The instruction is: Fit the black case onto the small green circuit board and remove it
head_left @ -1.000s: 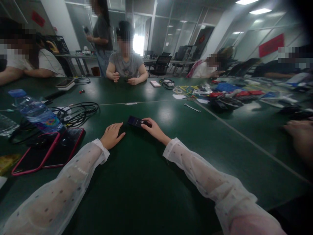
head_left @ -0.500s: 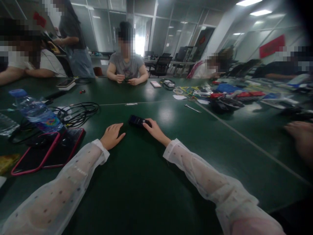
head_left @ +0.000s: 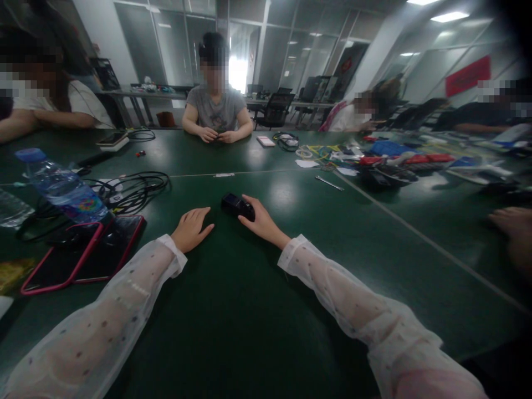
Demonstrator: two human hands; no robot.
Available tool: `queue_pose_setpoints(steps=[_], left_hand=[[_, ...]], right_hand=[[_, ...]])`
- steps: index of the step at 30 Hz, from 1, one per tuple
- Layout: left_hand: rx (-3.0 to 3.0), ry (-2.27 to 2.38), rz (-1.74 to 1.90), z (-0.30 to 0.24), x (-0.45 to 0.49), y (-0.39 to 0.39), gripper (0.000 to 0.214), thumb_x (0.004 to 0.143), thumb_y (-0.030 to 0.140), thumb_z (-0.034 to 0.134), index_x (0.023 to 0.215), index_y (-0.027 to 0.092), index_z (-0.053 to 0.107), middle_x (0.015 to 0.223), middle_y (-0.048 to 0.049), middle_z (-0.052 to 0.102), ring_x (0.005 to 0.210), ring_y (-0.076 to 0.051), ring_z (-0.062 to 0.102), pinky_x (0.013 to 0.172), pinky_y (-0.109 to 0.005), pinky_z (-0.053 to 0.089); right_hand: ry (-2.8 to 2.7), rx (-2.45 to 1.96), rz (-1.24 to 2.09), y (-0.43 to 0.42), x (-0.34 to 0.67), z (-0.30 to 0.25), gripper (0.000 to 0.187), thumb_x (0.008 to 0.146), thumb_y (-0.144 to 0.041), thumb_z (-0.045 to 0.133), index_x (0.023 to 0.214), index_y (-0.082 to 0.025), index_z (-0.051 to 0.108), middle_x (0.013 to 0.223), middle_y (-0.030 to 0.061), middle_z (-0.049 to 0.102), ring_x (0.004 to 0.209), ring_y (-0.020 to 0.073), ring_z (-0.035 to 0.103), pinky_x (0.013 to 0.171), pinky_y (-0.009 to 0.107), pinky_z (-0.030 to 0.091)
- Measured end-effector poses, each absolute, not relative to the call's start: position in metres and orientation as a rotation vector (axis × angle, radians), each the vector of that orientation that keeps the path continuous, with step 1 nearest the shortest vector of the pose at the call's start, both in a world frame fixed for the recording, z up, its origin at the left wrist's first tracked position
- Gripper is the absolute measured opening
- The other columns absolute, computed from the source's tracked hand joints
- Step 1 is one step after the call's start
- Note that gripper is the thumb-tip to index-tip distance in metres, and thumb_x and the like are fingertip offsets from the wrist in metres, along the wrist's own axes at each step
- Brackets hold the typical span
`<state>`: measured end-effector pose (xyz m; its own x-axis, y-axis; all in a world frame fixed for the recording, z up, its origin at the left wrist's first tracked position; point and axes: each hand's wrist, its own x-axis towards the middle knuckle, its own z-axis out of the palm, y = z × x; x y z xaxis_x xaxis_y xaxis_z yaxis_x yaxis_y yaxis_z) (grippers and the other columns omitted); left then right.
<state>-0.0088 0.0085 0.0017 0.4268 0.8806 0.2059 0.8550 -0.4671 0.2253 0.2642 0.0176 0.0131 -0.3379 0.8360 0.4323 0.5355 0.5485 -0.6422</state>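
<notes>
I have the right hand [head_left: 261, 221] clamped around one end of a black device [head_left: 233, 204]; left of those fingers [head_left: 251, 201], my left hand [head_left: 189, 230] lies, thumb [head_left: 205, 234] spread apart.

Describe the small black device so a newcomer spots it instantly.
On the dark green table, find the camera wearer's right hand. Gripped there is the small black device, jutting toward the left hand. Unlike the red-edged phone farther left, it is stubby and held.

The wearer's two hands [head_left: 190, 230], one black handheld device [head_left: 238, 206] — plus one wrench [head_left: 329, 183], one blue-capped bottle [head_left: 62, 188].
</notes>
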Motion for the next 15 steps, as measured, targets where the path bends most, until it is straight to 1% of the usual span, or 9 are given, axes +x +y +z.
queue_pose_setpoints(steps=[5, 7, 11, 15], left_hand=[[2.581, 1.579, 0.439, 0.0015, -0.0085, 0.0087, 0.059, 0.1, 0.049, 0.038, 0.146, 0.012, 0.037, 0.147, -0.0161, 0.046, 0.136, -0.03, 0.041, 0.111, -0.05, 0.033], [2.607, 1.567, 0.474, -0.0013, -0.0096, 0.01, 0.059, 0.1, 0.049, 0.038, 0.146, 0.011, 0.038, 0.146, -0.016, 0.047, 0.135, -0.03, 0.041, 0.111, -0.049, 0.033], [2.61, 1.565, 0.479, -0.0046, -0.0112, 0.0115, 0.06, 0.1, 0.049, 0.038, 0.146, 0.012, 0.037, 0.146, -0.016, 0.047, 0.135, -0.03, 0.041, 0.111, -0.049, 0.033], [2.592, 1.57, 0.461, -0.002, -0.0107, 0.0104, 0.059, 0.1, 0.05, 0.039, 0.146, 0.013, 0.037, 0.146, -0.0156, 0.047, 0.135, -0.03, 0.042, 0.111, -0.049, 0.033]], right_hand=[[-2.046, -1.162, 0.42, 0.0192, 0.2619, 0.0104, 0.061, 0.087, -0.029, 0.061, 0.142, -0.015, 0.039, 0.138, 0.0167, 0.053, 0.125, 0.027, 0.055, 0.108, 0.047, 0.044], [-2.033, -1.185, 0.4, 0.02, 0.2609, 0.0096, 0.06, 0.086, -0.028, 0.062, 0.141, -0.015, 0.041, 0.136, 0.0166, 0.055, 0.124, 0.0274, 0.056, 0.108, 0.048, 0.045], [-2.0, -1.217, 0.371, 0.0214, 0.2613, 0.0083, 0.059, 0.086, -0.029, 0.063, 0.141, -0.017, 0.043, 0.135, 0.0158, 0.057, 0.123, 0.028, 0.058, 0.106, 0.05, 0.047], [-1.983, -1.233, 0.363, 0.0226, 0.2637, 0.0077, 0.059, 0.087, -0.032, 0.063, 0.141, -0.017, 0.043, 0.136, 0.016, 0.057, 0.125, 0.0288, 0.057, 0.106, 0.052, 0.046]])
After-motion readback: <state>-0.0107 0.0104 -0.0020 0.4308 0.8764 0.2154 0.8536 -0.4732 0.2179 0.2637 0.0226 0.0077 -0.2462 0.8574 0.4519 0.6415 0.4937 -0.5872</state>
